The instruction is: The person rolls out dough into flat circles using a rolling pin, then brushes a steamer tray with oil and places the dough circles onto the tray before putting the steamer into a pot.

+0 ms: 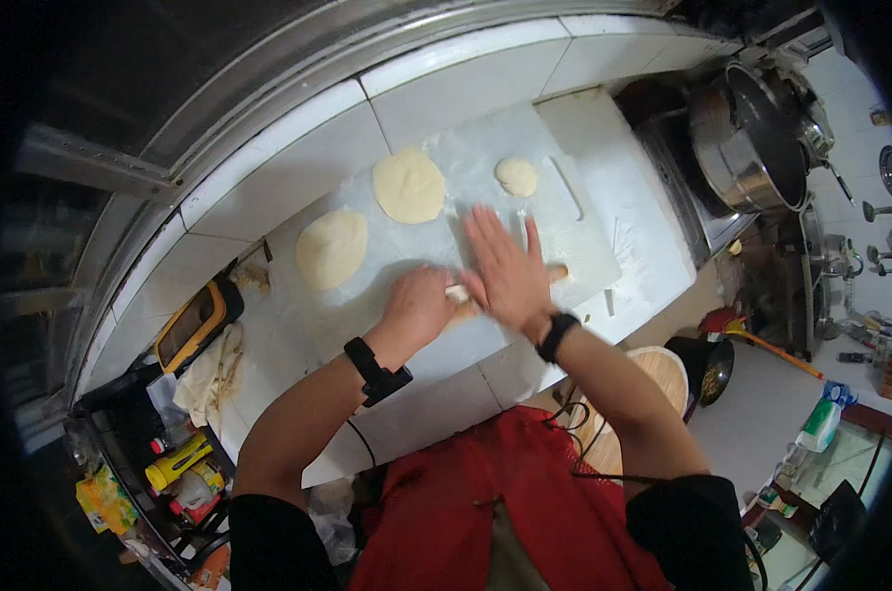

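Observation:
On a floured plastic board (483, 148) lie two flattened dough rounds, one at the back (409, 185) and one at the left (333, 249). A smaller piece of dough (516, 177) sits farther right. My left hand (418, 304) has its fingers curled at a partly hidden pale piece of dough (457, 294) near the board's front. My right hand (506, 272) lies flat, fingers spread, over a wooden rolling pin, whose end (558, 272) shows on its right. The pin's middle is hidden under this hand.
A large metal pot (745, 148) stands on the stove at the right. A crumpled cloth (211, 369) and a yellow-and-black container (191, 325) are at the left, above bottles in a dark rack. A round wooden board (656, 377) and a wok (701, 369) are at the lower right.

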Demonstrator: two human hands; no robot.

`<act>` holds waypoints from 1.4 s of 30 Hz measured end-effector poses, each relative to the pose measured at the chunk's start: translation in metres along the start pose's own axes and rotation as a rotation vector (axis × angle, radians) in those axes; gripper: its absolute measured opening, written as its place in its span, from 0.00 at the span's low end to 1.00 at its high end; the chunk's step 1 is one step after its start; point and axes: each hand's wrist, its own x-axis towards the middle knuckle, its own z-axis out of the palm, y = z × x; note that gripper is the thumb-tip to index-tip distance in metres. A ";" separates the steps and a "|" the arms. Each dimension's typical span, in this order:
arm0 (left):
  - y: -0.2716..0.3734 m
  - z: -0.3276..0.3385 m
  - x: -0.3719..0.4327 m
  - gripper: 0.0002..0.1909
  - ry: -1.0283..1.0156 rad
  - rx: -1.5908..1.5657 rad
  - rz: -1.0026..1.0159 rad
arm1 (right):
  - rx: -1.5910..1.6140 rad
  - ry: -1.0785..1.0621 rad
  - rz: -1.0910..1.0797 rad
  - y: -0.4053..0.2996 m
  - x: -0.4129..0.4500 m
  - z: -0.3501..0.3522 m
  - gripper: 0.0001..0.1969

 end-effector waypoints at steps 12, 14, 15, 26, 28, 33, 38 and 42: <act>-0.006 0.016 0.051 0.11 0.206 -0.147 -0.127 | 0.148 -0.144 0.036 -0.005 -0.089 0.001 0.37; 0.003 0.032 0.025 0.11 0.107 -0.107 -0.001 | 0.166 -0.151 0.060 -0.001 -0.095 0.000 0.37; 0.003 0.035 0.010 0.11 0.060 -0.126 0.045 | 0.172 -0.147 0.054 0.002 -0.096 -0.001 0.37; 0.002 0.005 0.009 0.11 -0.038 -0.077 -0.063 | -0.075 -0.039 0.025 0.008 -0.030 0.010 0.35; -0.014 0.009 -0.004 0.12 -0.073 -0.077 -0.017 | -0.008 -0.210 0.010 -0.003 -0.088 -0.001 0.36; -0.012 0.003 -0.028 0.11 -0.049 -0.316 -0.341 | -0.044 -0.182 -0.035 0.003 -0.059 -0.007 0.36; -0.001 0.000 0.014 0.12 0.023 -0.051 -0.197 | -0.089 0.065 -0.016 0.006 0.011 -0.005 0.32; -0.023 0.001 0.006 0.13 0.027 -0.225 -0.173 | -0.025 -0.223 -0.050 -0.005 -0.096 -0.003 0.37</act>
